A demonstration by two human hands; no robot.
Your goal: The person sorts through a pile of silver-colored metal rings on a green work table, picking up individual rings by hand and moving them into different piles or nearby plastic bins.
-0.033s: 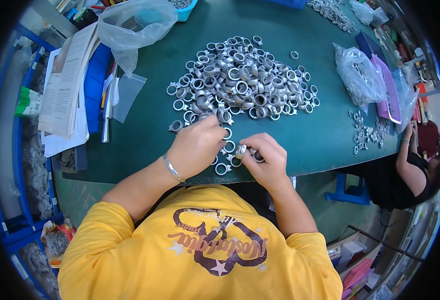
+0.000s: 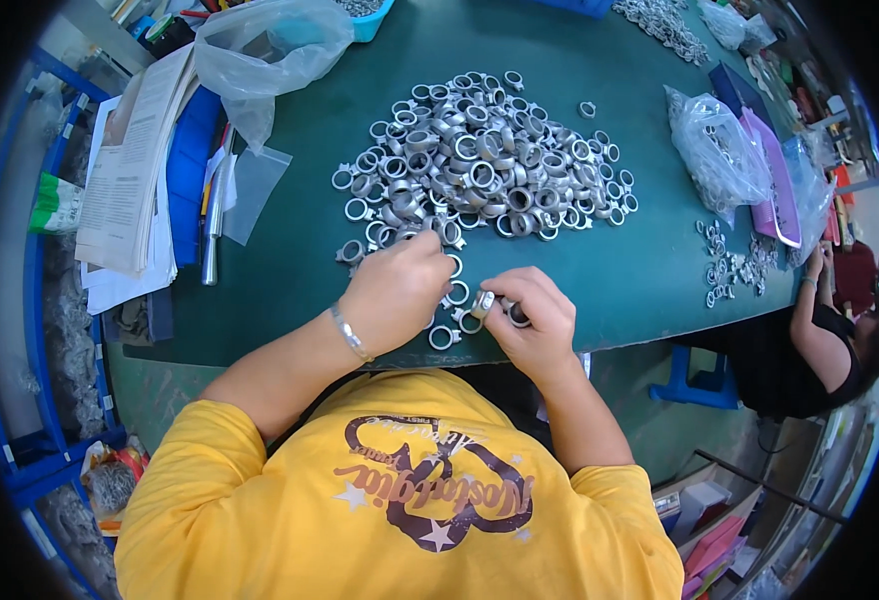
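Note:
A heap of silver-grey metal rings (image 2: 500,165), each with a small lug, lies on the green table (image 2: 290,270). At the heap's near edge is my left hand (image 2: 398,292), knuckles up and fingers curled closed; its fingertips and whatever they grip are hidden. My right hand (image 2: 535,325), to the right of it, pinches a metal ring (image 2: 482,303) between thumb and forefinger. Another ring (image 2: 518,315) shows tucked under that hand's fingers. Between my hands a short line of loose rings, the nearest ring (image 2: 444,338) close to the table's front edge, runs back toward the heap.
On the left are papers (image 2: 130,190), a blue tray (image 2: 192,170) and clear plastic bags (image 2: 270,60). To the right stand a filled bag (image 2: 717,150), a pink basket (image 2: 775,185) and small metal parts (image 2: 735,265). A person (image 2: 820,350) sits at the far right.

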